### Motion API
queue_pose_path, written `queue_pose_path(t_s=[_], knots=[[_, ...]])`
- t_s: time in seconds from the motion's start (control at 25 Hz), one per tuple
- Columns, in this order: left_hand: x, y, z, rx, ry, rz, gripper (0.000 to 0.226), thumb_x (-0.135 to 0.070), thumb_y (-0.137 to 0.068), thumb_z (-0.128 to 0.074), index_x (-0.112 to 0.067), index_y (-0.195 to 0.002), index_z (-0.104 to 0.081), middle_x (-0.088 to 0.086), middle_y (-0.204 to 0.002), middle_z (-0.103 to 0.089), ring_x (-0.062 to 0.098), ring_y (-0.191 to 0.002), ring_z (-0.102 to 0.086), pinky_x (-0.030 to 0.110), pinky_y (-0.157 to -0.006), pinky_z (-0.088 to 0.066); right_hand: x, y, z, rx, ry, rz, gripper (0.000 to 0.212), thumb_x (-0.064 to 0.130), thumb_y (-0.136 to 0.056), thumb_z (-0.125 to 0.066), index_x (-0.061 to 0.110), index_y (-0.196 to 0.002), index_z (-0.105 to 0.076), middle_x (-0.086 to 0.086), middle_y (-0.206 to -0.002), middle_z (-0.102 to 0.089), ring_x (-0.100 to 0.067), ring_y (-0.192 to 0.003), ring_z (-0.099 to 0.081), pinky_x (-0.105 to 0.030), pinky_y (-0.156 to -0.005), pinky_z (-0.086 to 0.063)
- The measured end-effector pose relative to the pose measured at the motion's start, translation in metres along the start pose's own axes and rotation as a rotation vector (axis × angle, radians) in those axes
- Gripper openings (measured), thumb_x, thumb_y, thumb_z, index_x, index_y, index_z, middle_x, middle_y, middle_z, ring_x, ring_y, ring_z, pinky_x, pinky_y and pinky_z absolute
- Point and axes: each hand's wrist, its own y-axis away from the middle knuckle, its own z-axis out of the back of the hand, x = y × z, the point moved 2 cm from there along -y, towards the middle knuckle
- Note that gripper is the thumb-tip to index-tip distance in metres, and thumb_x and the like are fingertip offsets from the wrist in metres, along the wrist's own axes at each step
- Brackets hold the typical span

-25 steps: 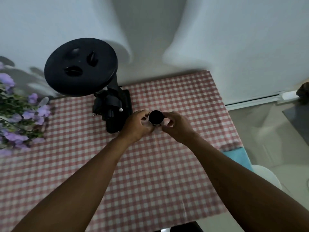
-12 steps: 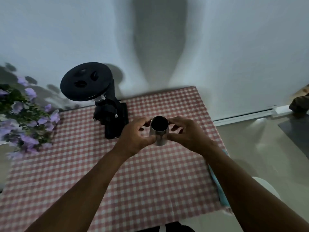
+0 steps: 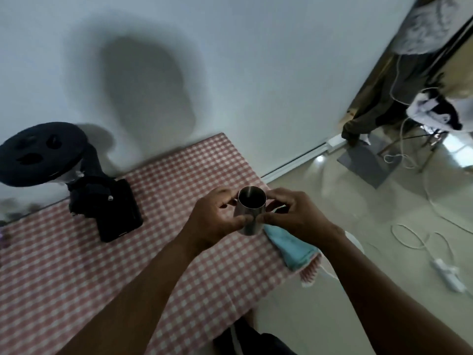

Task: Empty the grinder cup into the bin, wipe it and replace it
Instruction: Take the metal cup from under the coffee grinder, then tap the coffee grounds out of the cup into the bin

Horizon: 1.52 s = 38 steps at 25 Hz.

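While lifted: steel grinder cup (image 3: 249, 210), upright, mouth open
Left hand (image 3: 213, 221): grip clamped on cup
Right hand (image 3: 297, 217): grip clamped on cup
Far left on counter (image 3: 76, 265): black grinder (image 3: 76, 180)

arms: bare to the elbows | sleeves: none visible | hands (image 3: 256, 219): ungloved, no rings seen

Checked table (image 3: 76, 278), grinder (image 3: 107, 206), cloth (image 3: 291, 247).

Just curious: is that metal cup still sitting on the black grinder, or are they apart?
Apart. The head view shows the cup held in both hands, with checked tablecloth visible between it and the grinder.
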Motion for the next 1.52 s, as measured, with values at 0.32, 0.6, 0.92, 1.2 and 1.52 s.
queue_pose_path(t_s=[0.32,0.6,0.92,1.2,1.52], knots=[[-0.072,-0.03,-0.099,0.287,0.019,-0.217,0.056,-0.046,-0.079,-0.083,-0.026,-0.13,-0.072,-0.01,-0.123,-0.069,0.002,-0.113,-0.064,0.026,-0.096,-0.056,-0.047,0.117,0.071,-0.31,-0.088,-0.132,0.045,0.027,-0.08,-0.088,0.028,-0.123,-0.075,0.008,-0.116,-0.076,-0.014,-0.097,-0.075,-0.046,-0.086,-0.064],[-0.135,-0.068,-0.199,0.423,0.006,-0.318,0.061,-0.051,-0.074,-0.08,-0.018,-0.125,-0.076,-0.001,-0.111,-0.068,0.007,-0.101,-0.065,0.014,-0.084,-0.052,-0.101,0.174,0.148,-0.416,-0.123,-0.189,0.044,0.024,-0.082,-0.086,0.023,-0.124,-0.075,0.006,-0.117,-0.076,-0.012,-0.096,-0.075,-0.041,-0.09,-0.063],[-0.188,-0.12,-0.336,0.517,-0.067,-0.283,0.05,-0.034,-0.077,-0.09,-0.022,-0.123,-0.075,-0.009,-0.112,-0.07,-0.01,-0.096,-0.062,0.003,-0.075,-0.046,-0.201,0.222,0.246,-0.493,-0.234,-0.257,0.043,0.019,-0.083,-0.086,0.021,-0.124,-0.075,0.005,-0.115,-0.077,-0.013,-0.098,-0.075,-0.031,-0.088,-0.059],[-0.177,-0.161,-0.422,0.598,-0.085,-0.261,0.057,-0.036,-0.078,-0.088,-0.024,-0.131,-0.072,-0.008,-0.12,-0.073,0.002,-0.102,-0.064,0.006,-0.081,-0.047,-0.29,0.222,0.283,-0.528,-0.331,-0.341,0.043,0.011,-0.081,-0.086,0.019,-0.122,-0.076,0.005,-0.114,-0.077,-0.013,-0.101,-0.076,-0.038,-0.092,-0.062],[-0.077,-0.195,-0.533,0.55,-0.133,-0.163,0.056,-0.036,-0.072,-0.087,-0.015,-0.121,-0.072,-0.002,-0.116,-0.077,0.016,-0.106,-0.069,0.032,-0.093,-0.054,-0.419,0.195,0.25,-0.656,-0.509,-0.477,0.041,-0.004,-0.087,-0.077,0.013,-0.124,-0.075,-0.002,-0.113,-0.081,-0.013,-0.109,-0.076,-0.03,-0.096,-0.059]])
